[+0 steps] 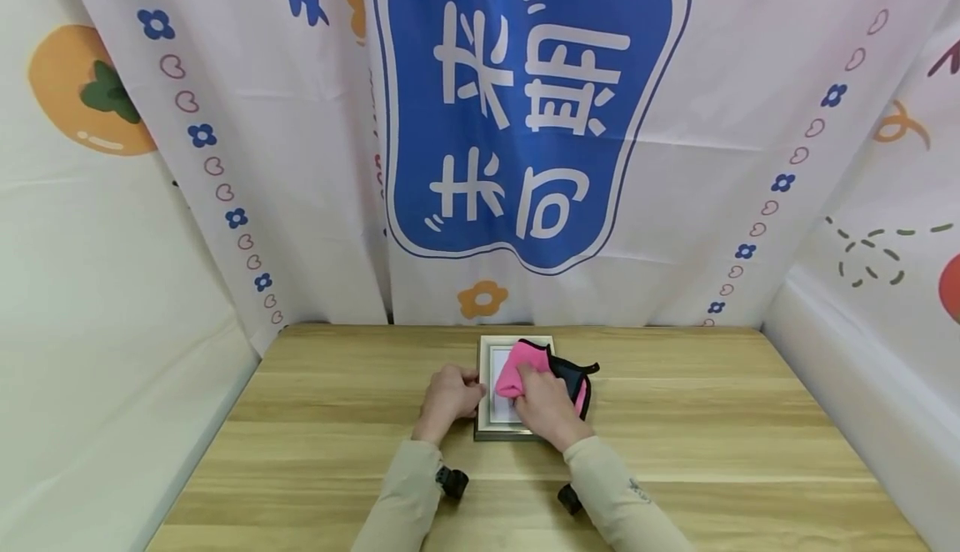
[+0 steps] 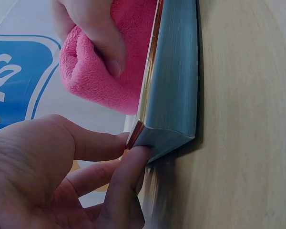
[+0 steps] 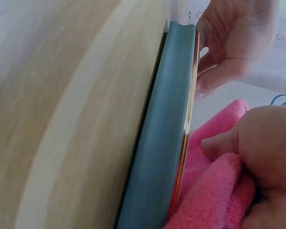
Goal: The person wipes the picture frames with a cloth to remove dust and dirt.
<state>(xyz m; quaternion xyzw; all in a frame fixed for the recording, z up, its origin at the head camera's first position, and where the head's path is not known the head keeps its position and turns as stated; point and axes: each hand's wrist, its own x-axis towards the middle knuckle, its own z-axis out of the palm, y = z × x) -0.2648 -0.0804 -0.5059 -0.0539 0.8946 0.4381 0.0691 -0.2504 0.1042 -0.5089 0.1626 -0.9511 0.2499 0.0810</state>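
A picture frame (image 1: pixel 506 432) with a pale, gold-edged border lies face up on the wooden table, its side blue-grey in the left wrist view. At its left edge, my left hand (image 1: pixel 448 400) pinches the border near a corner between thumb and fingertips. My right hand (image 1: pixel 549 406) grips a folded pink cloth (image 1: pixel 517 362) and presses it on the frame's face, covering the upper and right parts. The cloth's dark, black-trimmed side (image 1: pixel 567 375) hangs past the frame's right edge. In the right wrist view the plush cloth (image 3: pixel 214 191) bunches under my thumb.
The wood-grain table (image 1: pixel 697 435) spreads around the frame on both sides. A white printed curtain (image 1: pixel 300 202) hangs along the table's far edge, and white sheets (image 1: pixel 112 285) stand at left and right. A black wrist camera (image 1: pixel 453 483) sits at my left cuff.
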